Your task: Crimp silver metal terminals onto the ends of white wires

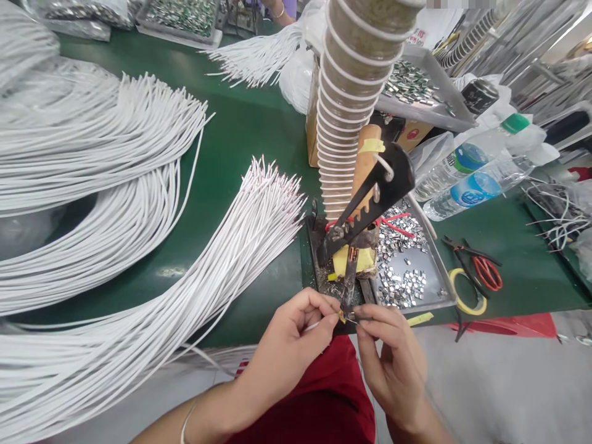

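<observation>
Pinched in the left hand (303, 336) near the iron (350, 283), the white wire (313, 327) looks light, bendy and best gripped close behind its end, while the right hand (393, 354) pinches a tiny part (353, 317), probably stiff, best held by its outer edge.

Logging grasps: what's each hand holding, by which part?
Left hand: a white wire, apparently pinched near its end. Right hand: a small piece, too small to tell which part.

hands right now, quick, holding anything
Left hand: closed, pinching a white wire.
Right hand: closed, pinching a small piece, too tiny to identify.
</observation>
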The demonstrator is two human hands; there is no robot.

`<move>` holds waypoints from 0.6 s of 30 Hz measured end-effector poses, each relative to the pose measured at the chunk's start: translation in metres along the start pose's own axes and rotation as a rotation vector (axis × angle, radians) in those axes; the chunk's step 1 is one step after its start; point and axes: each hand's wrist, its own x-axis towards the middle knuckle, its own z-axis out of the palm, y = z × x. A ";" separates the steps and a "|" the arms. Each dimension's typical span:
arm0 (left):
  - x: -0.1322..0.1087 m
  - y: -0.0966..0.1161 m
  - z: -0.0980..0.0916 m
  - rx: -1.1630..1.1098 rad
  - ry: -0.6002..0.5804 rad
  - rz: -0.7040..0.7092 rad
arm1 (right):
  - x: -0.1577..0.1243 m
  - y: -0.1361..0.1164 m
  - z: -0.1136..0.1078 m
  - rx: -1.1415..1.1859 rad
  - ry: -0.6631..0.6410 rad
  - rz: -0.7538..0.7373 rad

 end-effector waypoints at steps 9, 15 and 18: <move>0.002 0.005 0.000 -0.035 0.009 0.005 | 0.007 -0.003 0.001 -0.048 0.030 -0.054; -0.003 0.010 0.001 0.050 0.037 0.046 | 0.008 -0.006 0.005 -0.091 0.050 -0.082; -0.005 0.010 0.001 0.086 0.048 0.090 | 0.008 -0.007 0.006 -0.105 0.021 -0.080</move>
